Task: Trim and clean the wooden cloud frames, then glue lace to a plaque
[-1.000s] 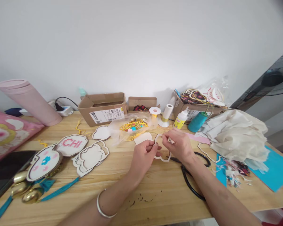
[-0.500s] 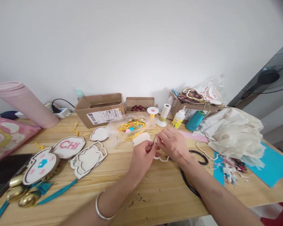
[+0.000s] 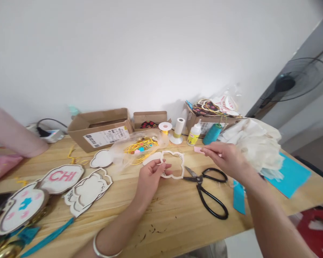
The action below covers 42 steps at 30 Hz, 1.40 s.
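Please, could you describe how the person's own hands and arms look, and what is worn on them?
The left hand and the right hand wear no gloves. A plain, smooth, silver-coloured bangle circles the left arm near the wrist. No sleeve, watch or ring shows on either side.

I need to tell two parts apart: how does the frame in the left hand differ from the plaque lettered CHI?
The white frame is an open outline with a hollow middle; the CHI plaque has a filled face bearing pink letters. The frame is held in the left hand, while the plaque lies unheld on the table. Both are pale with a wavy edge.
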### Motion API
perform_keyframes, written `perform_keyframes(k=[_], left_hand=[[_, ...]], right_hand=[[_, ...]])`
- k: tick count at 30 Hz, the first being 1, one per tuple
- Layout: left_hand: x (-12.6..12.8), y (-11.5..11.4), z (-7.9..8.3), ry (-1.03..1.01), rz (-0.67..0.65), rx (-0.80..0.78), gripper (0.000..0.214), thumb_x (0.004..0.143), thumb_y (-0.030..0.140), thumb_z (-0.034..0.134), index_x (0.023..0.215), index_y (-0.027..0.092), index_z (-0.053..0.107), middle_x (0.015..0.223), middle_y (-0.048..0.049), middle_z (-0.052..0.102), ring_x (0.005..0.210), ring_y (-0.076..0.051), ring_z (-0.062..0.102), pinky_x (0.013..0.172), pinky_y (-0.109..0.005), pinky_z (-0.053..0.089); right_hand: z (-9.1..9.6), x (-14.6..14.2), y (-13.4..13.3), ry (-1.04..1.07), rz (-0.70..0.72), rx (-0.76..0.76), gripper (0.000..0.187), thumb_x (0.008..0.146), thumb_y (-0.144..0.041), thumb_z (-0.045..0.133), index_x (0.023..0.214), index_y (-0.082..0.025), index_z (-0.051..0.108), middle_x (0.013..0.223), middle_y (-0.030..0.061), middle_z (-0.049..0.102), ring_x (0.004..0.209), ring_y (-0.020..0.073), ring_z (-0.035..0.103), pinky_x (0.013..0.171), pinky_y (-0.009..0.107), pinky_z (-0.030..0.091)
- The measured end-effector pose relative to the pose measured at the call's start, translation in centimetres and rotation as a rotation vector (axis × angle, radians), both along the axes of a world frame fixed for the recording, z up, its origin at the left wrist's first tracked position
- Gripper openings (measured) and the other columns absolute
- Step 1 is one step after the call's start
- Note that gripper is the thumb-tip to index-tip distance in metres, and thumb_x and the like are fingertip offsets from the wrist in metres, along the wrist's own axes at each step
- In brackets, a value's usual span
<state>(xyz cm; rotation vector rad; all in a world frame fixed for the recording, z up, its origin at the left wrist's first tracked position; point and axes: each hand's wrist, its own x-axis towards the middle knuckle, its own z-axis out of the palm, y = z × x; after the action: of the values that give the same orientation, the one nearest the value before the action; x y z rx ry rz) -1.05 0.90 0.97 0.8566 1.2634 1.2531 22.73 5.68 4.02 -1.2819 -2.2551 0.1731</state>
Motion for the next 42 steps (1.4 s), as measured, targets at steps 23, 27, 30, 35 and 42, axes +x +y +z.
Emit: perform_keyframes(k=[23,27,30,35,42], left_hand=[[0.3,0.1,-2.7,-0.084,-0.111,0.069,0.029,0.074,0.038,0.056,0.091,0.014,0.061,0.092,-0.0098,0.067,0.081,-0.018,0.062,0.053,-0.019,0.042],[0.0,0.4,-2.2,-0.085,-0.118,0.040,0.027,0.072,0.035,0.059,0.087,0.013,0.063,0.081,-0.0075,0.068,0.068,-0.015,0.062,0.053,-0.020,0.041],[-0.2,0.6,-2.2,-0.041,-0.147,0.099,0.028,0.075,0.036,0.055,0.086,0.013,0.065,0.067,-0.0035,0.067,0.052,-0.011,0.056,0.048,-0.020,0.039],[-0.3,0.6,-2.1,0.082,-0.158,0.184,0.025,0.076,0.032,0.053,0.082,0.012,0.066,0.058,-0.0006,0.064,0.050,-0.010,0.054,0.050,-0.020,0.042],[0.1,0.4,-2.1,0.120,-0.113,0.206,0.021,0.074,0.030,0.055,0.072,0.012,0.066,0.058,-0.0002,0.064,0.052,-0.012,0.057,0.052,-0.021,0.045]], right_hand=[[-1.7,-10.4,1.6,0.171,0.296,0.018,0.018,0.080,-0.021,0.051,0.090,-0.018,0.066,0.086,0.0056,0.067,0.067,0.0120,0.059,0.057,0.022,0.045],[-3.3,-11.0,2.7,0.140,0.350,-0.075,0.016,0.081,-0.020,0.052,0.082,-0.018,0.068,0.070,0.0023,0.066,0.063,0.0110,0.057,0.058,0.022,0.042],[-3.9,-10.8,2.4,0.220,0.327,-0.092,0.016,0.079,-0.024,0.055,0.085,-0.017,0.068,0.072,0.0028,0.066,0.061,0.0102,0.056,0.056,0.021,0.042],[-3.8,-11.2,1.9,0.278,0.347,0.000,0.016,0.076,-0.020,0.055,0.081,-0.016,0.069,0.071,0.0042,0.066,0.054,0.0086,0.053,0.051,0.020,0.041],[-2.7,-11.8,1.6,0.179,0.376,0.078,0.017,0.070,-0.010,0.051,0.064,-0.012,0.066,0.058,0.0038,0.063,0.050,0.0081,0.050,0.049,0.018,0.039]])
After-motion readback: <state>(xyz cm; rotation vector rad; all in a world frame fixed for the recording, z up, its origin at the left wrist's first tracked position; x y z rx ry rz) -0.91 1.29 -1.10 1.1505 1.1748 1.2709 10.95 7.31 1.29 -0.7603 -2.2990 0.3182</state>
